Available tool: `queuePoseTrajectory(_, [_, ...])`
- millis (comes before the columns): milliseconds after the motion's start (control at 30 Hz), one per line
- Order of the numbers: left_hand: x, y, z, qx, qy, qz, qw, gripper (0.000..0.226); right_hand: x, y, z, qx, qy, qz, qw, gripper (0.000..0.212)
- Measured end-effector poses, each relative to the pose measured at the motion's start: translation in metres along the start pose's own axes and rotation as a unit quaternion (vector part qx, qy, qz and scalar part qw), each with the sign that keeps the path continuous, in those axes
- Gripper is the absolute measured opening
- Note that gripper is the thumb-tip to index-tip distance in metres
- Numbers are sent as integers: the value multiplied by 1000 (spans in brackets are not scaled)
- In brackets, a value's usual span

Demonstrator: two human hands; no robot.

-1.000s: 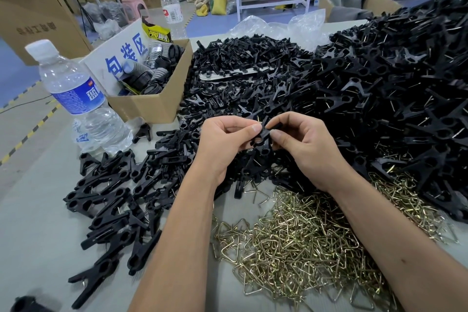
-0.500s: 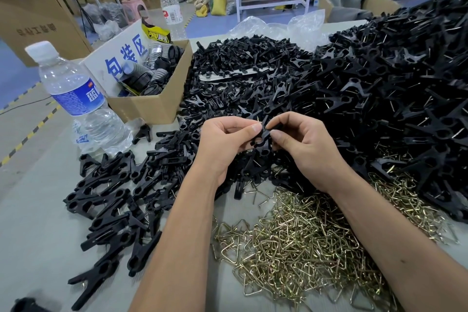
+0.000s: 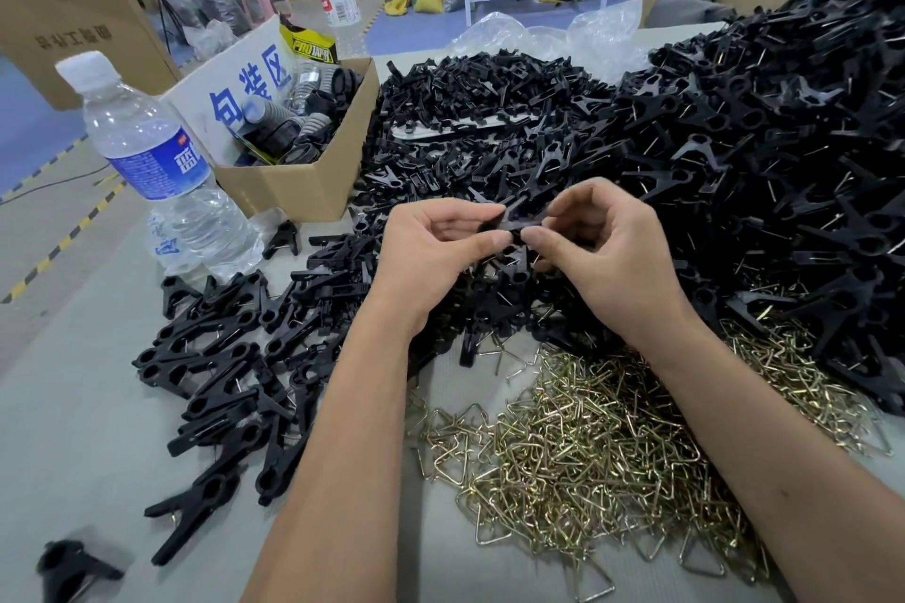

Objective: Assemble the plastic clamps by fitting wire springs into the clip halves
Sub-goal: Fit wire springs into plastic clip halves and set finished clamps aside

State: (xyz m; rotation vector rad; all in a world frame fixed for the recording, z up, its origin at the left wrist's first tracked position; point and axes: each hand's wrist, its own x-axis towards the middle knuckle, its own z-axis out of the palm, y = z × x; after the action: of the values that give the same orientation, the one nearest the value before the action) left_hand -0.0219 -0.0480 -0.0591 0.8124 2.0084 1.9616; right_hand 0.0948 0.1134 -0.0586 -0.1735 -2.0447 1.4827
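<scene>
Left hand point(image 3: 436, 250) and right hand point(image 3: 602, 250) both pinched one small black plastic clamp point(image 3: 514, 223), fingers curled. Best kept halves aligned while seating the spring; spring itself hidden.

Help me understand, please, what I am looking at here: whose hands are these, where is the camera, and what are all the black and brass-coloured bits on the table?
The view comes from a camera worn on a person's head, looking down at their own bare hands. The left hand and the right hand together pinch a black plastic clip piece between the fingertips, above the table. Whether a spring is already in it is too small to tell. Near the forearms lies a heap of brass-coloured wire springs. Black clamps lie at left, and a large pile of black parts fills the right. A water bottle and a cardboard box stand at left.
</scene>
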Motion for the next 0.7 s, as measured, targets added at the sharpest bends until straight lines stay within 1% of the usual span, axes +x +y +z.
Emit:
queuePoseTrajectory(33, [2, -1, -2, -2, 21, 0, 1000, 29, 1, -6, -2, -60, -2, -22, 998, 18])
queuePoseTrajectory(67, [3, -3, -5, -6, 44, -2, 999, 28, 3, -13, -5, -125, -38, -40, 991, 18])
queuePoseTrajectory(100, [5, -4, -7, -10, 66, -4, 998, 27, 3, -20, -7, -180, -112, -42, 976, 18])
queuePoseTrajectory(133, [6, -5, -8, -11, 85, -4, 996, 26, 3, -26, -6, -224, -205, -26, 952, 19])
queuePoseTrajectory(167, [7, -6, -9, -9, 101, -2, 995, 25, 1, -31, -3, -260, -290, -9, 921, 20])
queuePoseTrajectory(200, [8, -7, -10, -8, 114, 1, 994, 24, -2, -34, 2, -292, -346, -5, 892, 21])
queuePoseTrajectory(233, [9, -7, -11, -11, 122, 3, 992, 23, -5, -36, 7, -318, -372, -13, 872, 20])
queuePoseTrajectory(300, [10, -7, -12, -31, 131, 7, 991, 21, -9, -39, 16, -331, -386, -35, 860, 13])
queuePoseTrajectory(367, [10, -7, -12, -52, 136, 7, 989, 21, -12, -46, 23, -306, -419, -35, 854, 4])
queuePoseTrajectory(467, [10, -8, -12, -58, 139, 3, 989, 19, -19, -52, 38, -296, -483, -48, 823, 16])
queuePoseTrajectory(633, [10, -9, -13, -70, 137, -1, 988, 19, -27, -55, 48, -324, -533, -33, 781, 12])
queuePoseTrajectory(700, [10, -9, -14, -69, 139, 0, 988, 19, -26, -55, 46, -329, -537, -20, 777, 9])
